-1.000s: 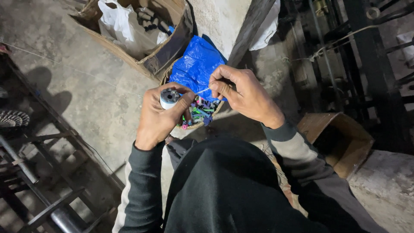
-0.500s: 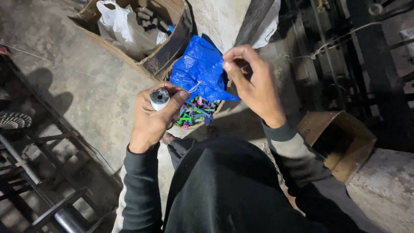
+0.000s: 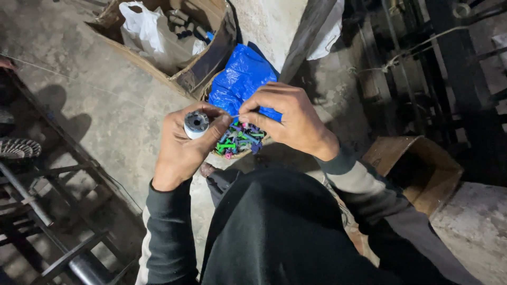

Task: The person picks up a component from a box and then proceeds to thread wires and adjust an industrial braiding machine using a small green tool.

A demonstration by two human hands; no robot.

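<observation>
— Since half a second ago, what has shifted?

— Mostly the right hand [image 3: 288, 119]. It was lifted up and away over the blue plastic bag [image 3: 240, 79]; now it has dropped back and sits close beside the left hand [image 3: 182, 145], fingertips pinched as if on a fine thread running toward the spool, though the strand is too thin to see clearly.

— And the left side?

— Metal rods and a dark frame [image 3: 47, 211] crowd the lower left edge, with bare concrete floor [image 3: 105, 105] between them and the hands. The left hand is wrapped around a small white spool [image 3: 196, 124], fingers curled tight on its body, the open end facing the camera. It has barely moved.

— So where does the work stand?

— My reading: the pull-out stroke is over and the hands have closed up again at the spool, so the thread is being handled right at its rim.

— What lies under them?

— A basket of small coloured plastic pieces [image 3: 240, 141], just below both hands. Behind it, an open cardboard box [image 3: 211, 47] holding a white bag.

— Room to the right?

— Tighter. A slanted wooden plank [image 3: 309, 37] rises behind the right hand, dark machinery stands beyond, and a second, brown carton [image 3: 417, 163] sits near the right elbow. Free space is mainly upward and leftward.
</observation>
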